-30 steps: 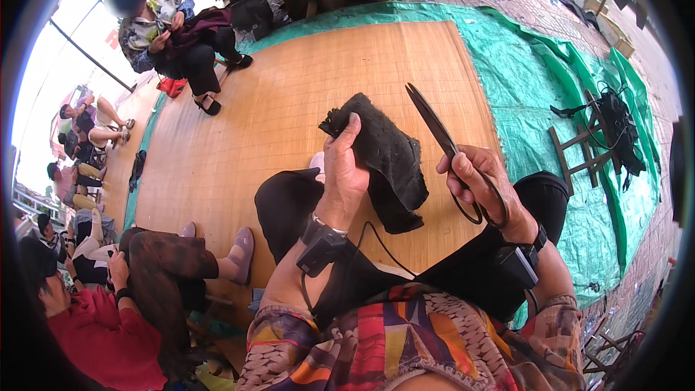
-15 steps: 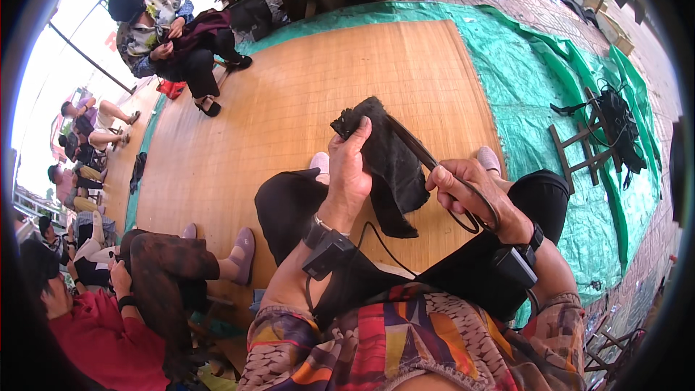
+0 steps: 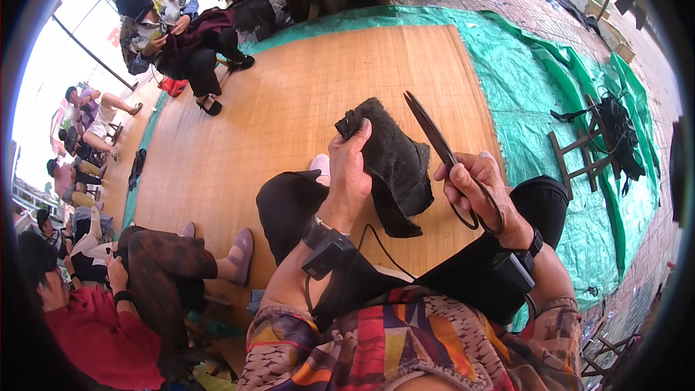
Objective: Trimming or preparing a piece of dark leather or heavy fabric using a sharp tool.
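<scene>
Pinched between the thumb and fingers of my left hand [image 3: 350,163] is a piece of black cloth [image 3: 394,156], which hangs down in folds over the mat between my knees. My right hand [image 3: 474,185] grips a pair of dark metal scissors [image 3: 432,127] by the handle loops. Their blades lie together and point up and away, just right of the cloth and apart from it. Each wrist carries a strapped-on black box, and a thin black cable runs between them.
A woven tan mat [image 3: 304,87] lies on a green tarp [image 3: 521,94]. At right, a wooden stool [image 3: 579,156] bears a black bundle with cords. Ahead on the left sits a person with dark cloth [image 3: 188,40]. Close on my left sits another in red [image 3: 101,333]; more people sit beyond.
The scissors have come away from the cloth's right edge, swinging more upright and to the right. My left hand and the cloth have barely shifted.
</scene>
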Tool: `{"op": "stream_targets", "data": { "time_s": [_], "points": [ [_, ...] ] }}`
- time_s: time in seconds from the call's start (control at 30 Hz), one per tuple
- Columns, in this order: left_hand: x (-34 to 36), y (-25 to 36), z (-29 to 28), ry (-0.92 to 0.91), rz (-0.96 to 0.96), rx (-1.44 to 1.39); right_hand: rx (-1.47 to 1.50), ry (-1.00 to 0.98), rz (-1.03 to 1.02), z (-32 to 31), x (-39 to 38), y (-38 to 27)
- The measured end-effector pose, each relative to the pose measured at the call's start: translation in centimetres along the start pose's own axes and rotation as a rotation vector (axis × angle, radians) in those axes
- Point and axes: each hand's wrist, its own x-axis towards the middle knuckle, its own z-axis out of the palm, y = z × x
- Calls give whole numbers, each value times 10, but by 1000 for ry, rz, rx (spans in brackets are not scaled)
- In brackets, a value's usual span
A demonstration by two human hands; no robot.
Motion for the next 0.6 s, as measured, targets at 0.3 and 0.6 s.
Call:
{"op": "stream_targets", "data": {
  "time_s": [0.3, 0.6],
  "points": [
    [-1, -3, -1, -12, -27, -19, -58, -32, 158, 3, 4, -4],
    [2, -9, -9, -50, 53, 75, -42, -44, 143, 2, 3, -4]
  ]
}}
